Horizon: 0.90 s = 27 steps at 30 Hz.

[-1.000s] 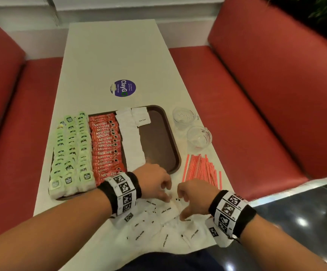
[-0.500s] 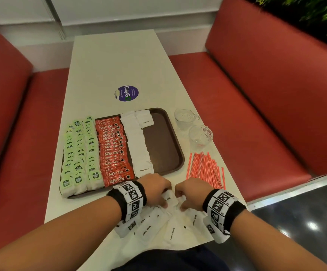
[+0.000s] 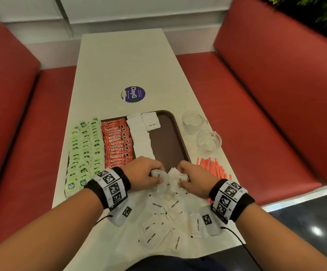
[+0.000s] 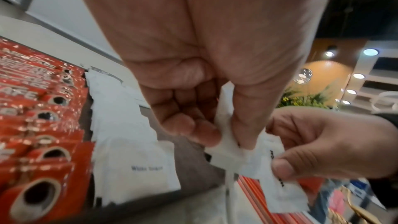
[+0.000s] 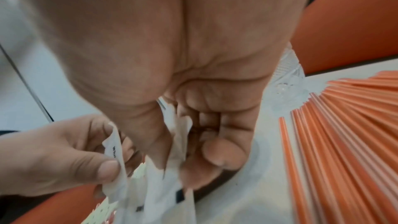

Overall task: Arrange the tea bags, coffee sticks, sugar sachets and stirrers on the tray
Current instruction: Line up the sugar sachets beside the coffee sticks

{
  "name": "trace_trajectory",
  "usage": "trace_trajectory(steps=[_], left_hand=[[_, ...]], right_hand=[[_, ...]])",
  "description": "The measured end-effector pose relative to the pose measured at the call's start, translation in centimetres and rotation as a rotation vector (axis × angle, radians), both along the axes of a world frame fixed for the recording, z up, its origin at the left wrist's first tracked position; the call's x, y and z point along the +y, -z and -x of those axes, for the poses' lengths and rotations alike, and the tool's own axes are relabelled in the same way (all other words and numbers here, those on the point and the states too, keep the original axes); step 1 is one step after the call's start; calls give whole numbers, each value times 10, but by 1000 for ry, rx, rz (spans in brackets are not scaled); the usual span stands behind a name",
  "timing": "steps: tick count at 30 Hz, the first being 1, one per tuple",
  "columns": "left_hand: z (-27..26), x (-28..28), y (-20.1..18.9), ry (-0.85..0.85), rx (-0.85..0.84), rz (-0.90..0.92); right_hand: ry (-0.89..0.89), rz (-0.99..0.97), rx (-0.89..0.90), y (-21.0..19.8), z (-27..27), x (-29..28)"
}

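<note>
Both hands meet at the near edge of the brown tray (image 3: 180,141): the left hand (image 3: 141,174) and the right hand (image 3: 194,178) each pinch white sugar sachets (image 3: 167,176) between thumb and fingers. More sachets lie loose on the table (image 3: 119,61) beneath the wrists, and orange stirrers (image 3: 214,167) lie just right of the tray.

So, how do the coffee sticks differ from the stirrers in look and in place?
The coffee sticks are flat red packets with white lettering; the stirrers are thin orange-red rods with no print. The coffee sticks lie on the tray in one overlapping column, but the stirrers lie off it, loose on the table, fanned out to its right. Neither hand touches either group.
</note>
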<state>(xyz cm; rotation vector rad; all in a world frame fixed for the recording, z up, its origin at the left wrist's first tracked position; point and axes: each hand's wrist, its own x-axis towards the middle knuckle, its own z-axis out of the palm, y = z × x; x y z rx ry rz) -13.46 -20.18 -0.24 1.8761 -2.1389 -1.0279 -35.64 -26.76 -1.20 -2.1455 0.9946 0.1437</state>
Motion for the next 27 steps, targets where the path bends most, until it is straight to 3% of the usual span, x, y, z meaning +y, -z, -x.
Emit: trace_trajectory(steps=[7,13,22,27], left_hand=[[-20,-15,-14,-101,184,42],[-31,-34,-19,-208,274,145],[-38,-79,-26,-342,202,259],[-38,-95,-29,-306,188,206]], right_hand=[[36,-45,-160,-8,-17,-18],[197,-275,-332,-15,-37,-33],[243,-220,-479,-10,-61,-60],[292,-110,-499,-12,-70,-71]])
